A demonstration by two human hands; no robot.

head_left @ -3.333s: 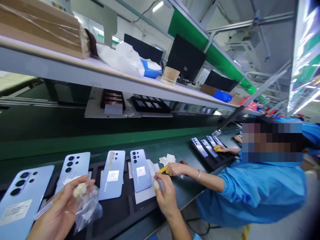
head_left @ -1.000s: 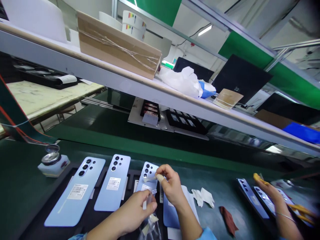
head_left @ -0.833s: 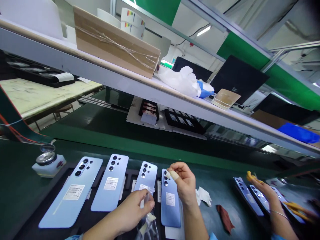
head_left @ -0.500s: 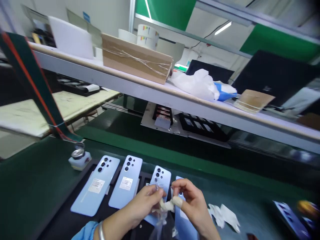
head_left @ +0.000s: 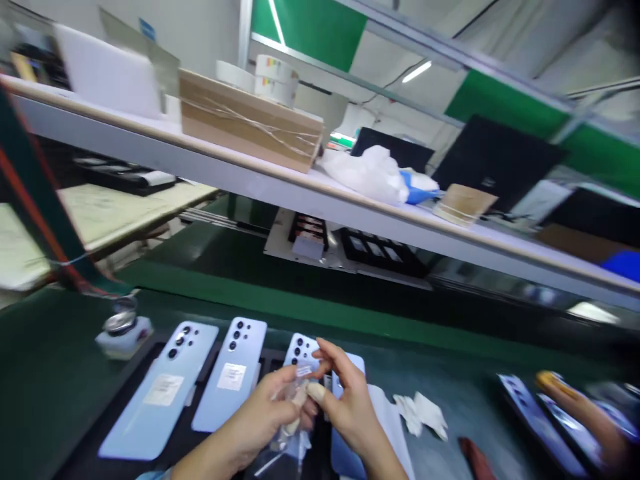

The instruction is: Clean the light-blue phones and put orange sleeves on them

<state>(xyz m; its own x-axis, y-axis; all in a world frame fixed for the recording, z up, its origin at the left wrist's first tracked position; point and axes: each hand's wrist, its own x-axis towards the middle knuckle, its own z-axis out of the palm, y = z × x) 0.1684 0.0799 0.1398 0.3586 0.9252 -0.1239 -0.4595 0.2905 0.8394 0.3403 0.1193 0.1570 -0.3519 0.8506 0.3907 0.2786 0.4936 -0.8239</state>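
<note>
My left hand [head_left: 260, 420] is closed around a small clear plastic bag [head_left: 290, 441] low in the middle of the view. My right hand [head_left: 345, 407], with a pale cot on one fingertip, pinches at the bag's mouth, its fingertips touching the left hand's. What the pinch holds is too small to make out. Under and behind both hands several light-blue phone back covers [head_left: 161, 392] [head_left: 231, 373] lie camera-end away in a black tray [head_left: 100, 448] on the green belt. The cover [head_left: 301, 349] nearest the hands is partly hidden by them.
A small capped dispenser bottle [head_left: 123, 328] stands left of the tray. White scraps [head_left: 420, 413] and a dark red cloth [head_left: 475, 457] lie to the right. A co-worker's hand [head_left: 580, 407] hovers over more covers at far right. A long shelf [head_left: 300, 193] with a cardboard box [head_left: 247, 130] runs overhead.
My right hand came back from the covers to the bag in my left hand, and the two now meet at its mouth. The view has swung left, away from the co-worker.
</note>
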